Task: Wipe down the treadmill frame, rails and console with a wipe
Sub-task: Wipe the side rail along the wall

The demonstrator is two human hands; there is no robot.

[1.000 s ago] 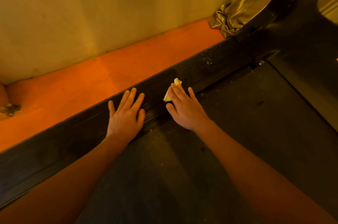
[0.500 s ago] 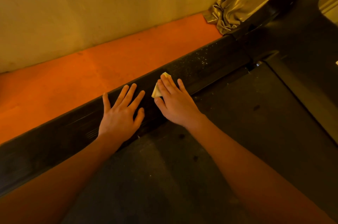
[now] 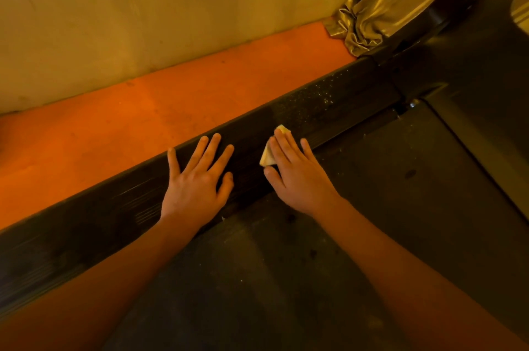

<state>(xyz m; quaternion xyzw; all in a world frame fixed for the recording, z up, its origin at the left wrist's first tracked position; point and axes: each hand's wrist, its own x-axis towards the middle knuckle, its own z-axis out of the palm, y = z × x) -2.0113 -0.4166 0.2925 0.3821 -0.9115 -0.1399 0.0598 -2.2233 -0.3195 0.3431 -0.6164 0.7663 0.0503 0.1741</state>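
Wiping side rail (image 3: 329,104): right hand (image 3: 297,176), fingers flat, presses wipe (image 3: 267,156); left hand (image 3: 197,184) splayed, bracing. Next: sweep toward speckled dust ahead.

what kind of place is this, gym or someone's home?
Likely a home room, not a gym, though little shows: a treadmill side rail and belt sit close to a plain wall, and a shiny curtain bunches on the orange floor beside it.

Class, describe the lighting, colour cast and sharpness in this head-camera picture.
Head view: dim, warm orange-yellow cast throughout; the wipe under the right hand stands out pale; specks glint on the side rail; the belt sits in murky shadow; no motion blur.
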